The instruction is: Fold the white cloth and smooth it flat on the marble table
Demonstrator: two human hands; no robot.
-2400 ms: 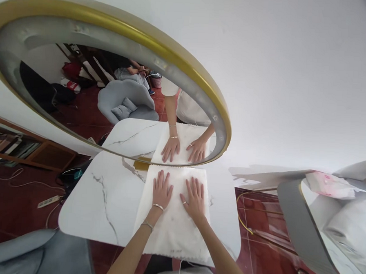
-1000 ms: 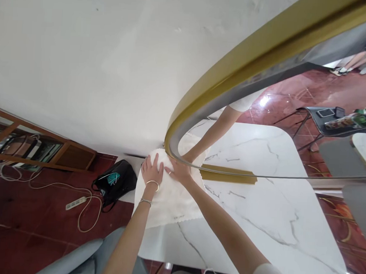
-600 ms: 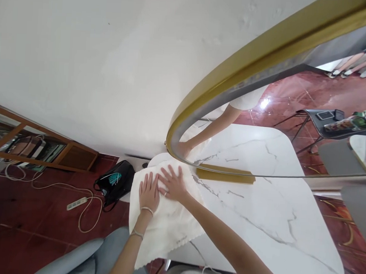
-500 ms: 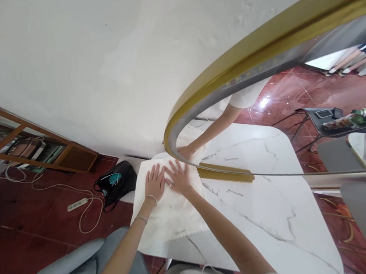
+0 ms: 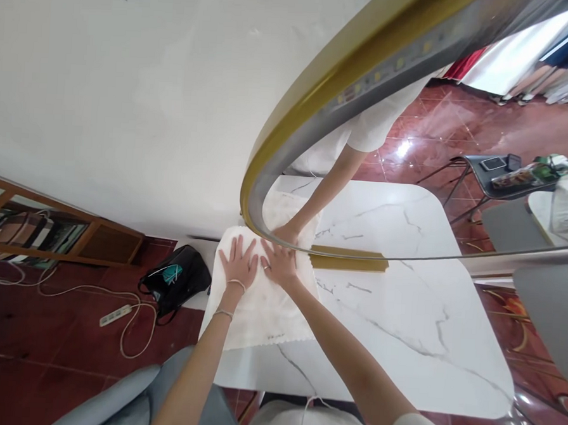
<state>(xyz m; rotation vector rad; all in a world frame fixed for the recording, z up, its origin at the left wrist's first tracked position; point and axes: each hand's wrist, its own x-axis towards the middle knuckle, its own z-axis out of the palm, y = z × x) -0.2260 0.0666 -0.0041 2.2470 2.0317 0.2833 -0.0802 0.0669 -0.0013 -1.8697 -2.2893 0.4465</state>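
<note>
A cream cloth [image 5: 269, 316] with a scalloped edge lies flat over the left end of the white marbled table [image 5: 376, 350]. Flat on its far part rests my left hand [image 5: 238, 261], fingers spread, with two thin bracelets on the wrist. Just to the right, my right hand [image 5: 280, 263] presses on the same cloth, its fingers apart and a ring on one of them. Neither hand grips anything. The lower rim of the mirror [image 5: 278, 149], in a gold frame, stands close beyond my right hand and reflects that arm.
A gold-coloured strip [image 5: 343, 258] lies on the table, right of the cloth. On the red floor to the left are a black bag [image 5: 185, 280], a power strip [image 5: 115, 316] with a loose cable, and a wooden cabinet [image 5: 115, 238]. A grey chair [image 5: 550, 309] stands at the right.
My left hand has shifted slightly away from me and its fingers have spread wider. The cloth looks flatter near its far edge. The view has moved a little.
</note>
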